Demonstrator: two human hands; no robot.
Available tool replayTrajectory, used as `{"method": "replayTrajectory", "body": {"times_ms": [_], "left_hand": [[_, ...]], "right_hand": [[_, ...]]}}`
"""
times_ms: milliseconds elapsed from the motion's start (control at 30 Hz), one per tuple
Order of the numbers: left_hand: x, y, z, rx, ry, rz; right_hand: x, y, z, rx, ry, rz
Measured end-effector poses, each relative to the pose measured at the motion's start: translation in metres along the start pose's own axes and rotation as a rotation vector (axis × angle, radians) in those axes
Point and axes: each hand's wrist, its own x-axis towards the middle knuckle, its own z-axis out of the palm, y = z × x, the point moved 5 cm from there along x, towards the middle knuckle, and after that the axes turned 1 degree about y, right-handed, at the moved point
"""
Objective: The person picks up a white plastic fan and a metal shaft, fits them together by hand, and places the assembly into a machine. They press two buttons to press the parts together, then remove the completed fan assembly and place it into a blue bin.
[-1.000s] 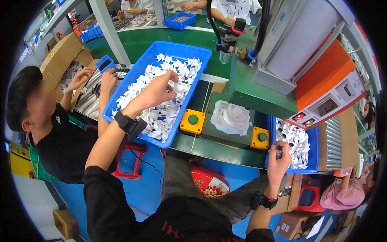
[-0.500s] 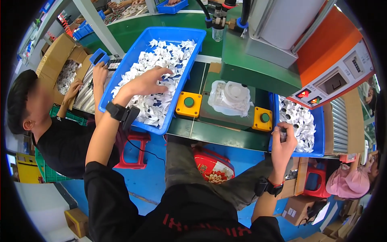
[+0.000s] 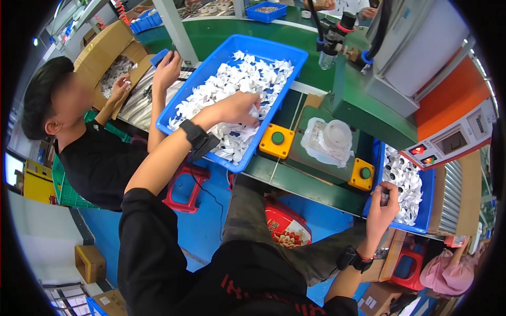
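Since the earlier frame, the left hand point(image 3: 240, 108) had stayed buried in the heap of white pieces point(image 3: 226, 100) in the large blue bin point(image 3: 295, 58), shifting only slightly toward that bin's near right side, while the right hand point(image 3: 382, 203) had kept to the near left corner of the small blue bin point(image 3: 424, 210).

Left fingers were curled down into the pile, closed loosely around a clump of white pieces; how many they held could not be told. Right fingers were pinched narrowly on a small dark cylindrical part point(image 3: 385, 196), held just above the white pieces in the small bin. It stood roughly upright, long axis running near to far, its far end toward the yellow button box point(image 3: 362, 174).

Both bins flanked the white moulded fixture point(image 3: 329, 139) at the centre of the green bench point(image 3: 311, 184), likely so either hand could feed or clear it without crossing. A second yellow button box point(image 3: 276, 141) sat left of the fixture, near the large bin. At the far left, a seated person point(image 3: 87, 142) reached into another tray.
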Motion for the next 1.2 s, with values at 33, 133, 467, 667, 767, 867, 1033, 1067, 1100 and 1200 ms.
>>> {"method": "replayTrajectory", "body": {"times_ms": [33, 133, 467, 667, 767, 867, 1033, 1067, 1100, 1200], "left_hand": [[-0.001, 0.0, 0.0, 0.001, 0.007, 0.017], [-0.012, -0.005, -0.016, 0.016, 0.272, 0.089], [-0.006, 0.083, -0.026, -0.21, 0.357, 0.303], [0.009, 0.149, 0.007, -0.039, 0.471, 0.588], [0.005, 0.178, 0.012, 0.186, 0.458, 0.631], [0.002, 0.192, 0.022, 0.37, 0.502, 0.693], [-0.002, 0.206, 0.028, 0.54, 0.573, 0.733], [-0.002, 0.208, 0.027, 0.559, 0.561, 0.711], [-0.002, 0.21, 0.026, 0.554, 0.552, 0.724], [-0.003, 0.204, 0.019, 0.388, 0.498, 0.662]], "right_hand": [[0.0, -0.001, -0.002, -0.004, 0.012, -0.009], [-0.001, 0.002, 0.001, 0.01, 0.041, -0.044], [-0.005, 0.002, -0.006, 0.02, 0.082, -0.023], [0.004, -0.003, 0.001, 0.003, 0.053, -0.048], [0.002, -0.003, -0.003, 0.01, 0.045, -0.005], [0.001, -0.001, -0.006, 0.003, 0.04, 0.041], [0.004, 0.006, 0.0, 0.225, 0.053, 0.029], [0.005, 0.009, 0.006, 0.354, 0.0, 0.086], [0.006, 0.008, 0.013, 0.482, -0.048, 0.141], [0.016, -0.011, 0.029, 0.597, -0.177, 0.149]]}}
